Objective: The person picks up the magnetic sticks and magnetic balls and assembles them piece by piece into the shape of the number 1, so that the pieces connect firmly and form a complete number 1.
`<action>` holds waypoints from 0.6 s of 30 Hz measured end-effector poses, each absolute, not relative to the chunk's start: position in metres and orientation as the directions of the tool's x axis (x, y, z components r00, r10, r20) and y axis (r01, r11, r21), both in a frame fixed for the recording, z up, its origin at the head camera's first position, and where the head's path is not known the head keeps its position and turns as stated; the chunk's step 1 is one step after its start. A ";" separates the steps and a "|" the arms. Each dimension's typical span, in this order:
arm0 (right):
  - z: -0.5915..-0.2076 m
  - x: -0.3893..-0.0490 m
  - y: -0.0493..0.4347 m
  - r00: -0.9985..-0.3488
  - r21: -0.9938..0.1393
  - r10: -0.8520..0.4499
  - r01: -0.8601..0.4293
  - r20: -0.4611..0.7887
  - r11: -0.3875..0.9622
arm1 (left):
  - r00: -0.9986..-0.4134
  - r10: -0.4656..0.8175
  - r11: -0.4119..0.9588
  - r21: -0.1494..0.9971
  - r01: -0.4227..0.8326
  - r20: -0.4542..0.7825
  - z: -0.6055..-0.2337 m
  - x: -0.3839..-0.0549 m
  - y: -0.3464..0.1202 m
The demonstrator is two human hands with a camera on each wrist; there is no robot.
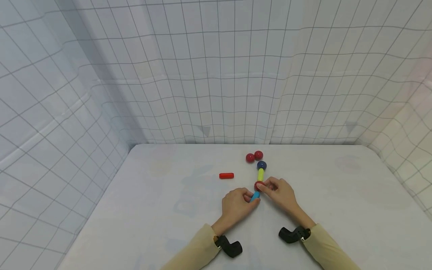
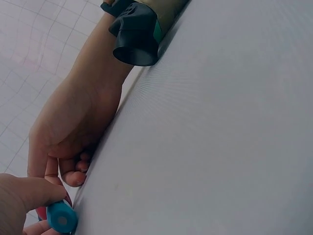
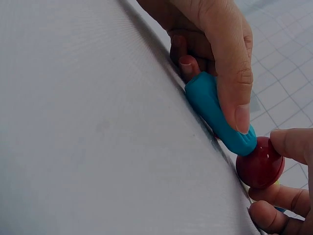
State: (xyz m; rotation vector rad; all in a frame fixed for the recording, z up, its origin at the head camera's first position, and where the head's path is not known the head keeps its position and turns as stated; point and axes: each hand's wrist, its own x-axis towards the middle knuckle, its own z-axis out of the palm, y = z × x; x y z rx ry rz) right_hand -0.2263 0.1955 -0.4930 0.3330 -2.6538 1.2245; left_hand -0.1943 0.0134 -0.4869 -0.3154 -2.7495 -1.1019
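My left hand [image 1: 235,206] pinches a short light-blue rod [image 3: 208,100] between thumb and fingers, low over the white table. With its thumb and fingers, my right hand [image 1: 282,194] grips a shiny red ball [image 3: 259,165]. One end of the blue rod meets the ball in the right wrist view. On the ball's far side a yellow-green rod [image 1: 261,174] runs up to a dark blue ball [image 1: 261,165], the pieces in a line. The blue rod's near end face, with a small grey disc in its middle, shows in the left wrist view.
Two more red balls [image 1: 250,158] lie side by side just beyond the dark blue one. A red rod [image 1: 226,175] lies on the table [image 1: 152,210] left of the line. White curtains [image 1: 216,75] with a dark grid hang around the back and sides.
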 end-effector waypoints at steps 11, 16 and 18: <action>-0.493 -0.227 0.195 -0.951 -0.731 -0.128 -0.298 0.280 0.614 | -0.965 0.118 0.718 0.651 0.247 0.235 -0.489 -0.196 0.017; -0.494 -0.227 0.196 -0.953 -0.735 -0.127 -0.295 0.276 0.610 | -0.965 0.122 0.724 0.644 0.248 0.234 -0.489 -0.196 0.017; -0.494 -0.227 0.196 -0.953 -0.734 -0.124 -0.292 0.275 0.614 | -0.966 0.126 0.727 0.642 0.244 0.224 -0.488 -0.195 0.017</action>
